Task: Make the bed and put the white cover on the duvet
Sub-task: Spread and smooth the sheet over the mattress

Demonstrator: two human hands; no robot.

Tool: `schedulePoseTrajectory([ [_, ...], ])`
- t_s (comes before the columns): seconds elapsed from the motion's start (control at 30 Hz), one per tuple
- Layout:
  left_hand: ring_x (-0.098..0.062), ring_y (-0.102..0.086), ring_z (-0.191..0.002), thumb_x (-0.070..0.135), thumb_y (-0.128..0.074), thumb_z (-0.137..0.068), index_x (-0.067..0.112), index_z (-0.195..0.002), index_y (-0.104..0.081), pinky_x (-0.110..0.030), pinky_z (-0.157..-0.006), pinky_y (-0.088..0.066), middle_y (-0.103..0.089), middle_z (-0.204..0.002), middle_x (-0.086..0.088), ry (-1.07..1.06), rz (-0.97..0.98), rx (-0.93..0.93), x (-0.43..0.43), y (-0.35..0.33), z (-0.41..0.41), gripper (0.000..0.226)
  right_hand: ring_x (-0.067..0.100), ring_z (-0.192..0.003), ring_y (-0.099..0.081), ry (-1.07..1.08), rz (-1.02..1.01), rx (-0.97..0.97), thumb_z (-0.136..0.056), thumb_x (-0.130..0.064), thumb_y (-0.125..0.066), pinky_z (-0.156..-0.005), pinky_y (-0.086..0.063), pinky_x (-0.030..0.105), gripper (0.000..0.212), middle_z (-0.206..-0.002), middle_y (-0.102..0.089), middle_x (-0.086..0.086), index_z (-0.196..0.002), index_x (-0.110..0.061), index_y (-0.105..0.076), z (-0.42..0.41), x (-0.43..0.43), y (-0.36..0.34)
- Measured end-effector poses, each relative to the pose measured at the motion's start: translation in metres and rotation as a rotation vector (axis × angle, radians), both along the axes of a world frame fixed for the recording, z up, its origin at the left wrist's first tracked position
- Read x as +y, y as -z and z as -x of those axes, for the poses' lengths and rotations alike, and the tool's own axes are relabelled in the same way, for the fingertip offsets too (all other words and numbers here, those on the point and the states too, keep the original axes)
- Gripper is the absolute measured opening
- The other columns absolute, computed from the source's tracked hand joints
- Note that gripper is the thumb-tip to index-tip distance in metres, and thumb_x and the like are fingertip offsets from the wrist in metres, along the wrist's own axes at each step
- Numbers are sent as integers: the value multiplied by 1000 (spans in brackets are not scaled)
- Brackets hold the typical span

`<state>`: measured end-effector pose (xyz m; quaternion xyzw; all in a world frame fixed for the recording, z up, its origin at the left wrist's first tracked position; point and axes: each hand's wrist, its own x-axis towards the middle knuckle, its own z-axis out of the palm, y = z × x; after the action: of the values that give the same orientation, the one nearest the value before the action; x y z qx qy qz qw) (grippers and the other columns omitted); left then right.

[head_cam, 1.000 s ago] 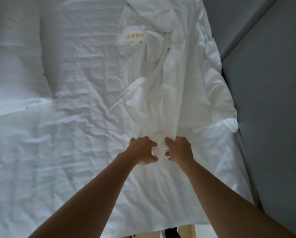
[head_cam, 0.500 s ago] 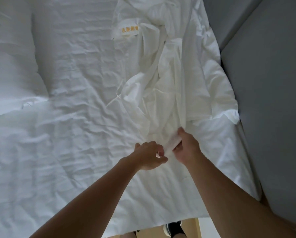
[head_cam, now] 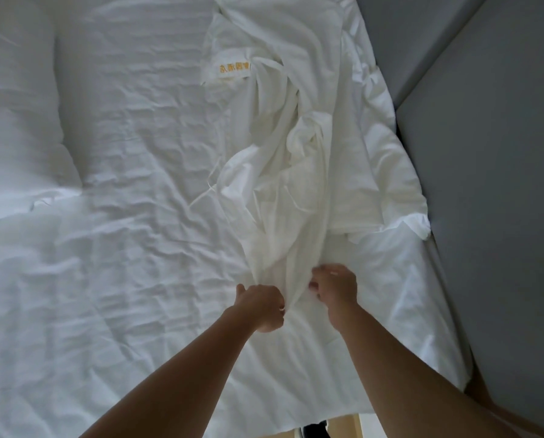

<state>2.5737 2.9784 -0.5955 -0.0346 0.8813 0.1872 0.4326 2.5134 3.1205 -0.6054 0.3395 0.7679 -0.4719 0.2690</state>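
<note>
A crumpled white cover [head_cam: 296, 147] with thin ties and a yellow-lettered label [head_cam: 234, 68] lies along the right side of the bed. Its near end is gathered into a bunch between my hands. My left hand [head_cam: 261, 306] grips that bunch from the left with curled fingers. My right hand [head_cam: 335, 287] pinches the cloth's edge from the right, a little farther up. Beneath them a wrinkled white duvet [head_cam: 106, 279] spreads over the near and left parts of the bed.
A white pillow [head_cam: 14, 121] lies at the far left. A grey upholstered panel [head_cam: 491, 184] runs along the bed's right side. At the bottom edge a strip of wooden floor [head_cam: 356, 429] and a dark shoe show.
Both hands have drawn the cover's near end toward me and bunched it tighter. My left hand has shifted left and nearer; my right hand has closed on the edge.
</note>
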Motion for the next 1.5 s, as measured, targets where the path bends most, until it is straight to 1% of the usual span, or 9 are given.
schedulePoseTrajectory([
  [0.1,-24,-55,-102,21,-54,-85,26,-78,-60,-40,-93,-29,-63,-101,4,24,7,7,5,0,-3,10,18,-90,-66,-127,-90,169,-76,-30,-78,-87,-57,39,44,-97,-66,-6,-114,-16,-62,35,-22,-11],
  [0.3,-31,-40,-130,50,-64,-87,28,-133,-63,-42,-111,-34,-40,-146,-8,-65,33,-10,8,-13,15,51,34,-99,-64,-221,-389,403,-103,-34,-46,-75,-45,38,33,-99,-69,13,-96,-8,-64,79,-43,-19],
  [0.47,-15,-52,-68,64,-75,-78,11,-111,-66,-29,-60,-45,-66,-93,-7,-1442,-726,-179,10,-23,55,63,44,-93,-64,117,-591,560,-109,-25,-36,-69,-31,37,42,-98,-69,27,-100,5,-63,46,11,-31],
  [0.67,-23,-64,-93,33,-85,-79,10,-123,-63,-35,-76,-57,-66,-113,-11,-2120,-1143,-145,6,0,76,54,44,-111,-58,189,-565,265,-110,-28,-31,-83,-39,40,46,-120,-64,27,-118,6,-61,40,57,-31],
  [0.83,-27,-66,-98,-11,-57,-81,4,-103,-59,-39,-88,-60,-67,-113,-15,-2070,-1046,233,-3,-8,78,26,38,-122,-46,-46,-702,560,-86,-13,-63,-96,-38,47,55,-139,-47,16,-139,-18,-50,86,28,-41],
  [1.0,-26,-70,-84,3,-56,-58,-3,-88,-68,-42,-81,-62,-71,-87,-12,-1677,-919,450,9,-15,65,34,30,-109,-57,-977,-728,1346,-79,-4,-59,-82,-42,42,43,-133,-60,5,-119,-19,-67,152,-37,-64],
  [1.13,-23,-73,-87,3,-56,-59,2,-95,-72,-39,-78,-62,-76,-89,-7,-1621,-946,416,13,-12,64,39,35,-115,-56,-1314,-781,883,-88,-3,-61,-85,-50,47,65,-145,-45,12,-148,-16,-42,199,-69,-70],
  [1.23,-23,-71,-84,2,-55,-57,5,-91,-72,-45,-82,-61,-74,-85,-4,-1589,-910,415,7,-11,71,38,35,-106,-63,-1284,-885,635,-91,-7,-61,-76,-47,40,39,-115,-58,13,-129,-11,-54,226,-55,-74],
  [1.5,-25,-59,-81,2,-48,-48,2,-92,-66,-38,-75,-51,-62,-84,-8,-1593,-888,409,3,-21,103,47,35,-61,-54,-1231,-850,930,-85,4,-58,-49,-21,27,12,-90,-52,10,-85,-8,-59,219,40,-56],
])
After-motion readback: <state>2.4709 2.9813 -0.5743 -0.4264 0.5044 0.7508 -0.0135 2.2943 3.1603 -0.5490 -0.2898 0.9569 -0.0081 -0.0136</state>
